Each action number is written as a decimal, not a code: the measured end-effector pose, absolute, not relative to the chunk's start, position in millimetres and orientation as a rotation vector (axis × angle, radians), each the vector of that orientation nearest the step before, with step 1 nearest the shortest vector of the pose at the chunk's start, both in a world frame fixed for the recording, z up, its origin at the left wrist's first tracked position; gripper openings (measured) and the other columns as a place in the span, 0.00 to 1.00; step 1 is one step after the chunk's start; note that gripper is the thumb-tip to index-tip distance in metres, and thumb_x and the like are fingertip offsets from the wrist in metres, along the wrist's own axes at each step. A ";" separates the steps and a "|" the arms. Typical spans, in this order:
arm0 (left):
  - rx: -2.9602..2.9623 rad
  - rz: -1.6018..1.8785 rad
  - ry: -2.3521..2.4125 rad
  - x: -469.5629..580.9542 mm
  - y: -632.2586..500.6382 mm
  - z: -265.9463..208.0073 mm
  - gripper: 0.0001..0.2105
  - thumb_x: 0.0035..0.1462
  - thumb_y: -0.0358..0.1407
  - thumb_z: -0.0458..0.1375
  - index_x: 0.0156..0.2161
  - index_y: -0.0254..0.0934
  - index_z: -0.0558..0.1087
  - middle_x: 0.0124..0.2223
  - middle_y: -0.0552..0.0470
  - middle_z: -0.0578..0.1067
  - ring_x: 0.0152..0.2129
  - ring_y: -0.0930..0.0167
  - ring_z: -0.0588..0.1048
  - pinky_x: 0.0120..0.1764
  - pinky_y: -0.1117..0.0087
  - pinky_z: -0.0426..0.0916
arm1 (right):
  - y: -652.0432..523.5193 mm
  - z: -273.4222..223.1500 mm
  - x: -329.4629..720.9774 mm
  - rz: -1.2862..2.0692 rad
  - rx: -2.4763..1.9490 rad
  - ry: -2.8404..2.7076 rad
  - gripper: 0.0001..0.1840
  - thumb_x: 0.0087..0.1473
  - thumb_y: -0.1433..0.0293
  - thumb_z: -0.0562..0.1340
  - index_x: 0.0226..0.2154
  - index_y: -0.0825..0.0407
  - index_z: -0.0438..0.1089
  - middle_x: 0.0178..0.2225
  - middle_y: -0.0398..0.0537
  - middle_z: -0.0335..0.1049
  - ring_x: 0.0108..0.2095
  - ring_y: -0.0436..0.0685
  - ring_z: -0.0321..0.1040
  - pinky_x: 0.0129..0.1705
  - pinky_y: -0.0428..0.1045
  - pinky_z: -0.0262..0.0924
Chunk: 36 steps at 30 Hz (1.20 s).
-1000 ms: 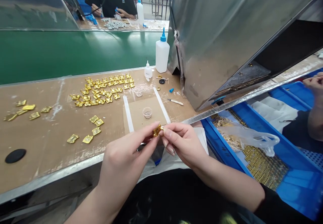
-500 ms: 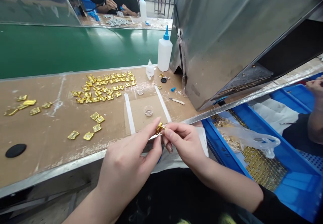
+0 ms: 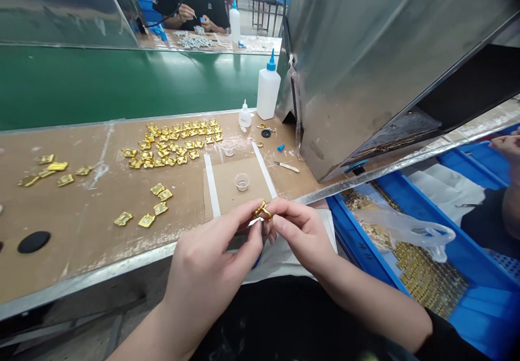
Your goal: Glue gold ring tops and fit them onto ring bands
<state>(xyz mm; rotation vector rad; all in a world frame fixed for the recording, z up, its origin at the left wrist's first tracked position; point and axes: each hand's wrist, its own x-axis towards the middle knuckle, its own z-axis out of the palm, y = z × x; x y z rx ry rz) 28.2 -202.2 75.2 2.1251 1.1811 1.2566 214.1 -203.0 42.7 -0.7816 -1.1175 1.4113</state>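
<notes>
Between my fingertips, just over the table's front edge, is a small shiny gold metal piece (image 3: 262, 210) with a curved, looped outline. My left hand (image 3: 215, 247) pinches it from the left with thumb and fingers. From the right, the thumb and fingers of my right hand (image 3: 303, 235) close on the same piece. Fingers cover part of it, so its full shape is hidden. Beyond the hands, a small clear plastic cup (image 3: 241, 182) stands on a cardboard sheet (image 3: 227, 201) edged by white tape strips. Gold square pieces (image 3: 161, 208) lie loose to the left.
Rows of gold pieces (image 3: 174, 147) lie farther back. A small dropper bottle (image 3: 244, 116), a large white bottle (image 3: 268, 92) and a craft knife (image 3: 286, 167) are near a metal panel (image 3: 365, 52). Blue bins (image 3: 479, 296) sit at right. A co-worker (image 3: 193, 3) sits across the green belt (image 3: 122, 82).
The gold piece has turned between my fingertips and shows more of its looped outline. Both hands keep their pinch. The whole view has shifted slightly.
</notes>
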 end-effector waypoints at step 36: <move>1.298 1.284 1.074 28.8 -200.8 57.8 0.10 0.57 0.39 0.76 0.43 0.44 0.85 0.40 0.51 0.87 0.34 0.65 0.87 0.39 0.76 0.83 | -202.7 66.9 216.4 0.900 -0.833 -1.548 0.11 0.70 0.66 0.64 0.41 0.54 0.81 0.38 0.51 0.80 0.39 0.52 0.76 0.45 0.48 0.72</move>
